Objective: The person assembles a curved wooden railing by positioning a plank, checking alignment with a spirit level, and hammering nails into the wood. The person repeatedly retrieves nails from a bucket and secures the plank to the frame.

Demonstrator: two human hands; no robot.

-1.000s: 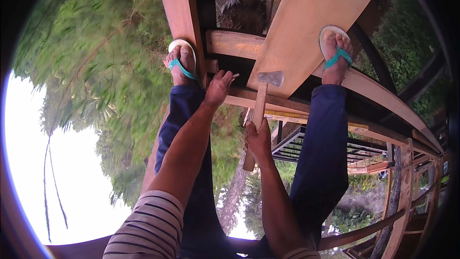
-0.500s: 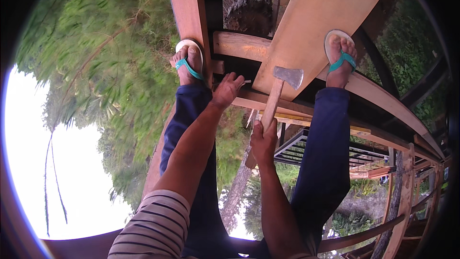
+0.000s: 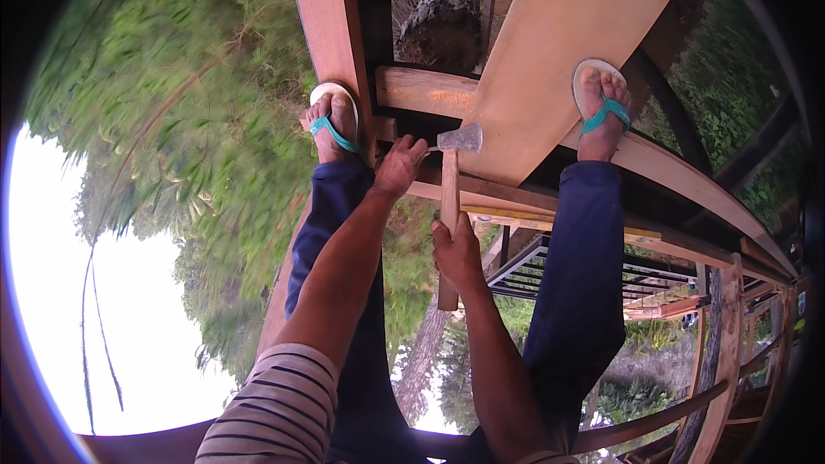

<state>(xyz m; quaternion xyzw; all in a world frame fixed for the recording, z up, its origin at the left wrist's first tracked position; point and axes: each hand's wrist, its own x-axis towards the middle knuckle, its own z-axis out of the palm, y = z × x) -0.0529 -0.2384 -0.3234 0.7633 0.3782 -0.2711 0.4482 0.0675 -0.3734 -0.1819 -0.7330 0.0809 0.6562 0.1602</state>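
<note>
My right hand (image 3: pixel 457 251) is closed round the wooden handle of a hatchet (image 3: pixel 449 185), which stands nearly upright with its blade to the right. The blunt back of the hatchet head meets, or nearly meets, the end of a thin metal rod (image 3: pixel 432 149). My left hand (image 3: pixel 400 165) grips that rod beside the reddish beam (image 3: pixel 331 21); its other end is hidden by my fingers, so whether it is a nail or a chisel I cannot tell. Just behind the hatchet head lies a wide pale board (image 3: pixel 559 60).
My sandalled feet stand on the timber, the left foot (image 3: pixel 333 125) on the reddish beam, the right foot (image 3: pixel 603 112) at the board's edge. A short crosspiece (image 3: pixel 425 91) carries sawdust. Open gaps between beams show ground far below. A yellow bar (image 3: pixel 507 218) lies along a beam.
The hatchet has swung left and turned upright, bringing the back of its head to the rod. My right hand moved slightly left with it; my left hand stays almost in place.
</note>
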